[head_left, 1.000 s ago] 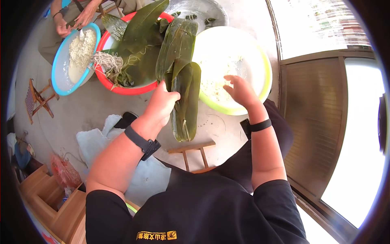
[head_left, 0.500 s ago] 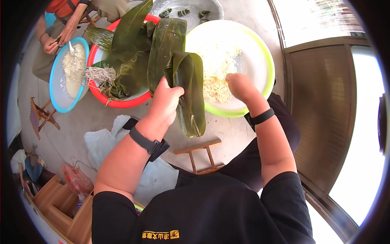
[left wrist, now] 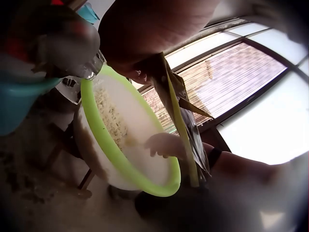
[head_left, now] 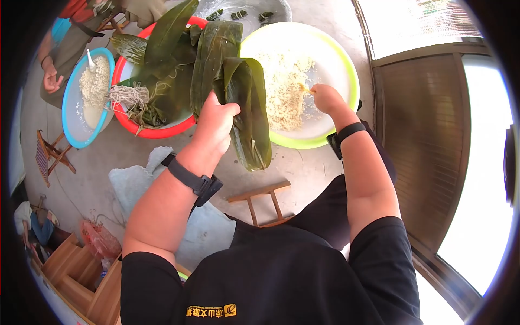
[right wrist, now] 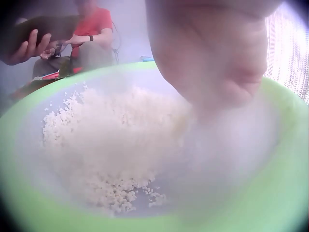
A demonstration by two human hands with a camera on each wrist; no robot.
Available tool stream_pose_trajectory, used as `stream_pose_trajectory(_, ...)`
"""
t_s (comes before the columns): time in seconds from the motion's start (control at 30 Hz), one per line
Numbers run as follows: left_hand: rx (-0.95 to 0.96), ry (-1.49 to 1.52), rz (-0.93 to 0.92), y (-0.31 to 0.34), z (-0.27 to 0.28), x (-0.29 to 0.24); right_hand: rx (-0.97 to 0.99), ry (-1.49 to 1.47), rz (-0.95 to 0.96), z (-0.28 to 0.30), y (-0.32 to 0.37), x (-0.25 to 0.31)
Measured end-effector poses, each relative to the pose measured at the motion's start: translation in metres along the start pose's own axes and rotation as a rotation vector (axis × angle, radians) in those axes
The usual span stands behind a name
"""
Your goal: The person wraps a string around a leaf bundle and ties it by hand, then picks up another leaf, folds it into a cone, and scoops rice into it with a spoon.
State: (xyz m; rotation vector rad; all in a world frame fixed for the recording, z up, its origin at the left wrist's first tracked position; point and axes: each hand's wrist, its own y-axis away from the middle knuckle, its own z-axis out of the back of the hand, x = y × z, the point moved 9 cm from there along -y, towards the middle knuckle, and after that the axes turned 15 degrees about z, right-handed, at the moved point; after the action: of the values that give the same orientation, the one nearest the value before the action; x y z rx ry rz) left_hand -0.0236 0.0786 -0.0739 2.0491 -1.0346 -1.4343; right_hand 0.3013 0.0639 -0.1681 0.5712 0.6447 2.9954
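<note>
My left hand [head_left: 215, 125] grips long, broad green leaves [head_left: 250, 111], thumb against them, their folded lower ends hanging over the floor. In the left wrist view the leaves [left wrist: 181, 116] show edge-on below the palm. My right hand [head_left: 327, 99] pinches the handle of a small yellowish spoon [head_left: 304, 88], at the right side of the rice [head_left: 283, 100]. The rice lies in a white basin with a lime-green rim [head_left: 356, 89]. The right wrist view is hazy; there the right hand [right wrist: 212, 58] is over the basin, its fingertips hidden.
Left of the green-rimmed basin stands a red basin [head_left: 162, 130] with more leaves and a bundle of string [head_left: 130, 96]. Beyond is a blue basin [head_left: 76, 142] of rice with a white spoon [head_left: 90, 58]. A metal basin [head_left: 279, 11] holds several wrapped bundles. Another person's hand [head_left: 52, 78] is near the blue basin.
My right hand was over the rice with nothing held, then took hold of the spoon and shifted slightly right. The left hand keeps the leaves. The other person's hands moved apart.
</note>
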Motion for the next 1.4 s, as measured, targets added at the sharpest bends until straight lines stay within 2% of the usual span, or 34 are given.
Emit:
stream_pose_trajectory(0.23,-0.026,-0.019,0.000,-0.003,0.006,0.001,0.194,-0.388,-0.011,-0.044,0.005,0.058)
stream_pose_trajectory(0.37,-0.054,-0.029,0.009,-0.004,0.012,0.002,0.246,-0.430,-0.006,-0.049,0.013,0.076)
stream_pose_trajectory(0.47,-0.045,-0.028,0.007,-0.005,0.013,0.003,0.231,-0.593,-0.049,-0.041,0.024,0.081)
stream_pose_trajectory(0.57,-0.033,-0.011,0.016,-0.001,0.010,0.001,0.130,-0.729,-0.079,-0.015,0.043,0.085)
stream_pose_trajectory(0.8,0.030,-0.007,0.113,-0.006,0.002,0.018,-0.105,-0.920,0.058,0.049,0.081,0.114)
stream_pose_trajectory(1.0,0.054,-0.005,0.191,-0.005,-0.006,0.034,-0.144,-0.581,0.298,0.066,0.078,0.174)
stream_pose_trajectory(1.03,0.069,-0.001,0.198,-0.003,-0.009,0.033,-0.174,-0.378,0.281,0.068,0.077,0.180)
stream_pose_trajectory(1.13,0.109,0.010,0.221,0.002,-0.011,0.032,-0.429,0.068,0.524,0.076,0.080,0.207)
stream_pose_trajectory(1.17,0.121,0.011,0.232,0.001,-0.011,0.033,-0.446,0.190,0.566,0.076,0.083,0.214)
stream_pose_trajectory(1.27,0.146,0.021,0.262,-0.001,-0.010,0.037,-0.496,0.206,0.629,0.078,0.087,0.221)
stream_pose_trajectory(1.4,0.122,0.032,0.261,0.000,-0.004,0.036,-0.609,0.080,0.629,0.095,0.095,0.217)
